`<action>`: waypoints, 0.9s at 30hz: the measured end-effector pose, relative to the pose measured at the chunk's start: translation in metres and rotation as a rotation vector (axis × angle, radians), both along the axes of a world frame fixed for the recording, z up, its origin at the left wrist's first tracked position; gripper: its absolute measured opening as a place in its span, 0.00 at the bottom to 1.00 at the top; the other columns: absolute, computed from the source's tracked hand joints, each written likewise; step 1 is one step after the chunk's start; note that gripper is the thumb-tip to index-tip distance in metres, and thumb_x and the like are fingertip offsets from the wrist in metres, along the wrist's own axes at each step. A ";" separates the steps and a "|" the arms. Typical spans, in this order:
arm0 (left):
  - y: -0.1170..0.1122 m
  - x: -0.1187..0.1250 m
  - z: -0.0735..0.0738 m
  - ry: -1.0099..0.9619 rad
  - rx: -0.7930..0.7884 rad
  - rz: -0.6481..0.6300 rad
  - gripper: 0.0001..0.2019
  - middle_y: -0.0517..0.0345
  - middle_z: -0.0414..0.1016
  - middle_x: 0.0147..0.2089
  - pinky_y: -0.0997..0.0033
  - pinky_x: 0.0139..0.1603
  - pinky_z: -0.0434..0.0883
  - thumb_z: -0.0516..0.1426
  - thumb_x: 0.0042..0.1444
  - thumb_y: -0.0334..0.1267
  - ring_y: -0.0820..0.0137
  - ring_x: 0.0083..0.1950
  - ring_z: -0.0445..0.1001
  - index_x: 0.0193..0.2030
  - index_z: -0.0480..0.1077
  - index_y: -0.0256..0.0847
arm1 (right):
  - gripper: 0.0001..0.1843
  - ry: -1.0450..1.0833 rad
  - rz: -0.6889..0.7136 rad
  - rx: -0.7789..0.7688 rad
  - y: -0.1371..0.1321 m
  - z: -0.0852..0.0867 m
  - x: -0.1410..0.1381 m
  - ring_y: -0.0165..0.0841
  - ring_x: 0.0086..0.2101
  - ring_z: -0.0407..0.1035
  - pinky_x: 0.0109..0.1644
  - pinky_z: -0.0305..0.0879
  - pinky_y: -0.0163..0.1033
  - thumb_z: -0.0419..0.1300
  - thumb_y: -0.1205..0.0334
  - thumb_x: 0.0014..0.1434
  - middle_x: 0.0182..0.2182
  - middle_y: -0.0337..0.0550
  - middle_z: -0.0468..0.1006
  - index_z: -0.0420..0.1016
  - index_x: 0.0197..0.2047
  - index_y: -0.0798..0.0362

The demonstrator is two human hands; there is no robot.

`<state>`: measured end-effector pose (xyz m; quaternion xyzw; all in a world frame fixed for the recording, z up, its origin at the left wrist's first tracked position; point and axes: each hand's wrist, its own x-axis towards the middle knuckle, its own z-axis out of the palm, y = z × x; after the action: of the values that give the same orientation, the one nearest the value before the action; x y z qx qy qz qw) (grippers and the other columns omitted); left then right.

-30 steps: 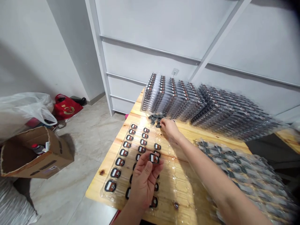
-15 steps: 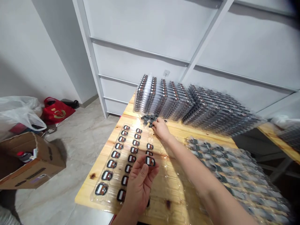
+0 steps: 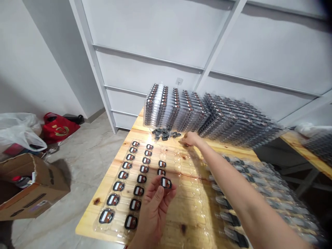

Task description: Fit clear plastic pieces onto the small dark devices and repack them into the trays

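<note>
The left hand [image 3: 155,207] pinches a black tag [image 3: 166,182] at 6 o'clock; the right hand [image 3: 190,139], seemingly curled, sits beside a dark heap [image 3: 163,134] at 12 o'clock.

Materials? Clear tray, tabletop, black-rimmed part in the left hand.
Blister tray: thin clear plastic, glossy, with moulded pockets, and wood shows through it. Tabletop: pine-like softwood, with knots and yellow grain; the slight sheen may be varnish. Black-rimmed part: probably moulded plastic; too small to confirm.
</note>
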<state>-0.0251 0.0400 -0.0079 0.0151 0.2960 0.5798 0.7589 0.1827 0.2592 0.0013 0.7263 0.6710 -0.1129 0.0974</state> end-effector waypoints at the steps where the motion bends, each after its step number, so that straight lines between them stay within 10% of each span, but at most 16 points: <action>1: 0.000 0.000 0.000 0.006 -0.004 0.004 0.16 0.53 0.74 0.39 0.72 0.39 0.75 0.64 0.43 0.31 0.67 0.39 0.75 0.41 0.70 0.37 | 0.16 0.028 0.019 -0.009 0.001 -0.002 0.002 0.27 0.30 0.68 0.37 0.64 0.34 0.54 0.55 0.59 0.29 0.44 0.73 0.72 0.36 0.62; 11: 0.005 0.004 -0.001 -0.001 0.027 -0.012 0.14 0.54 0.75 0.39 0.74 0.39 0.75 0.65 0.42 0.32 0.67 0.39 0.75 0.39 0.71 0.38 | 0.07 0.202 0.172 0.026 -0.008 -0.018 0.026 0.26 0.30 0.66 0.37 0.61 0.30 0.61 0.70 0.48 0.29 0.41 0.73 0.73 0.33 0.60; 16: 0.007 0.006 0.003 -0.012 0.088 -0.009 0.15 0.55 0.75 0.38 0.74 0.39 0.74 0.64 0.43 0.33 0.68 0.38 0.75 0.39 0.71 0.38 | 0.08 0.308 0.139 0.151 -0.023 0.001 0.012 0.30 0.31 0.68 0.33 0.59 0.27 0.58 0.67 0.48 0.29 0.44 0.74 0.74 0.33 0.60; 23: 0.004 0.008 0.011 -0.033 0.200 -0.029 0.12 0.56 0.75 0.38 0.74 0.41 0.73 0.63 0.45 0.33 0.68 0.40 0.75 0.38 0.70 0.38 | 0.16 0.890 0.408 0.233 -0.134 0.059 -0.032 0.28 0.34 0.68 0.39 0.65 0.30 0.56 0.58 0.54 0.36 0.44 0.73 0.70 0.44 0.58; 27: -0.006 0.012 0.017 -0.022 0.224 -0.042 0.13 0.55 0.74 0.40 0.72 0.42 0.72 0.62 0.47 0.34 0.70 0.39 0.74 0.40 0.69 0.37 | 0.10 0.771 0.652 0.383 -0.187 0.075 -0.054 0.28 0.35 0.66 0.40 0.64 0.33 0.57 0.65 0.54 0.35 0.43 0.71 0.71 0.41 0.55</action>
<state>-0.0127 0.0339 0.0091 0.0997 0.2204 0.5936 0.7676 0.1283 0.0717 0.0759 0.3912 0.8572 -0.2109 -0.2601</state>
